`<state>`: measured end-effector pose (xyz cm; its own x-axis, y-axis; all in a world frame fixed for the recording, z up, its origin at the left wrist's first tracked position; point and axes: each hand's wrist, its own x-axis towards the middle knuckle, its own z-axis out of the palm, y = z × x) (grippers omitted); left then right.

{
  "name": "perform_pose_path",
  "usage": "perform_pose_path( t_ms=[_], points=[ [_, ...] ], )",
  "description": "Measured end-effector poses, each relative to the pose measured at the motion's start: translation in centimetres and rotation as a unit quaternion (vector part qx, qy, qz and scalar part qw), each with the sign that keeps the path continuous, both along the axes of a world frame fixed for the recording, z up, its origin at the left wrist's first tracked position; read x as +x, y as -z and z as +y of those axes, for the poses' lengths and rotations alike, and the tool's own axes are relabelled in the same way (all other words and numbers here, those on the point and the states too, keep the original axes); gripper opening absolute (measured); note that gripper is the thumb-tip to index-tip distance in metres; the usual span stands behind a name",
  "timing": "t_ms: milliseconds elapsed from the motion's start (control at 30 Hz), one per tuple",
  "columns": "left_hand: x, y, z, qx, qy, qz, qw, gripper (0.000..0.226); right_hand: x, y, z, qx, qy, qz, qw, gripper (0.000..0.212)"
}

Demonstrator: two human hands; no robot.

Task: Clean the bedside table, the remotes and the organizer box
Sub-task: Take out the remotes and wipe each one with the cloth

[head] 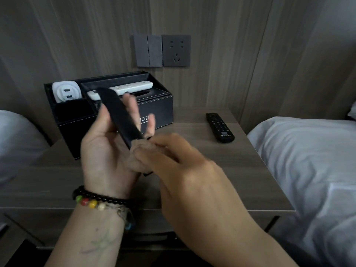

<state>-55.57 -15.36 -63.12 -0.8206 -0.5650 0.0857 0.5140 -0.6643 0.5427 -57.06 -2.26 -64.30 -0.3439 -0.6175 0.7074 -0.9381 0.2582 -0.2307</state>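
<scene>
We hold a black remote tilted above the desk in our left hand. Our right hand pinches a beige cloth against its lower end. The organizer box stands behind; a second black remote lies on the desk to the right.

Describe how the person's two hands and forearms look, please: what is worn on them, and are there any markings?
Both forearms are bare, with no sleeves in view. The left hand has dark-painted nails, and its wrist wears a black bead bracelet and a bracelet of green, red, yellow and cream beads. A faint greenish tattoo marks the left forearm. The right hand wears nothing visible.
</scene>
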Motion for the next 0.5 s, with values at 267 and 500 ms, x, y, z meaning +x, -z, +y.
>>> perform_pose_path(
  t_ms=[267, 500],
  points=[
    [-0.9, 0.4, -0.8, 0.022, -0.07, -0.17, 0.983, 0.021, 0.0, 0.9, -0.3, -0.024, 0.002, -0.011, 1.0, 0.04],
    [-1.5, 0.8, 0.9, 0.05, 0.045, -0.171, 0.983, 0.057, -1.5, 1.3, 0.1, -0.059, 0.042, -0.041, 0.996, 0.044]
  ],
)
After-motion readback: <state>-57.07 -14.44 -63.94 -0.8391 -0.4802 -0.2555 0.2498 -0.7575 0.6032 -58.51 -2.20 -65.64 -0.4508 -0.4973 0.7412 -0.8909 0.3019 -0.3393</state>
